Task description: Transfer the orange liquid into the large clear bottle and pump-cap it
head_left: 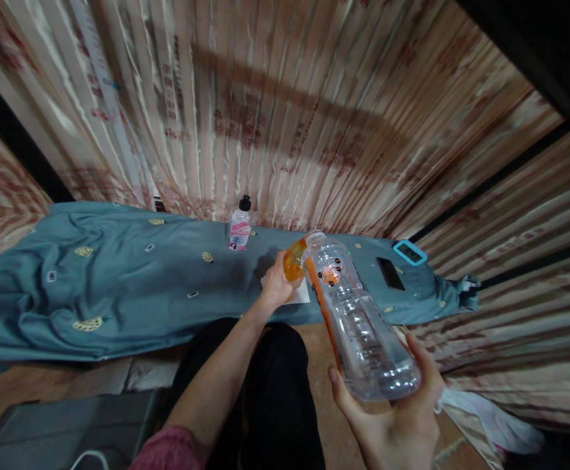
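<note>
My right hand (pixel 402 411) is wrapped around the base of a large clear plastic bottle (pixel 363 320) with an orange label strip. The bottle is tilted, its uncapped-looking neck pointing away from me and to the left. By that neck, my left hand (pixel 279 284) grips a small amber see-through container (pixel 294 260). Whether the two mouths touch I cannot tell. Under my left hand a white sheet (pixel 300 294) lies on the teal cloth (pixel 132 300). Further back, a pump bottle (pixel 240 225) with a black top and pink label stands upright.
To the right on the cloth lie a dark phone (pixel 390 274) and a blue-framed digital display (pixel 410 252). A pleated patterned curtain (pixel 275 117) hangs behind the cloth. My knees are in front of it, and a grey box (pixel 69 424) sits at lower left.
</note>
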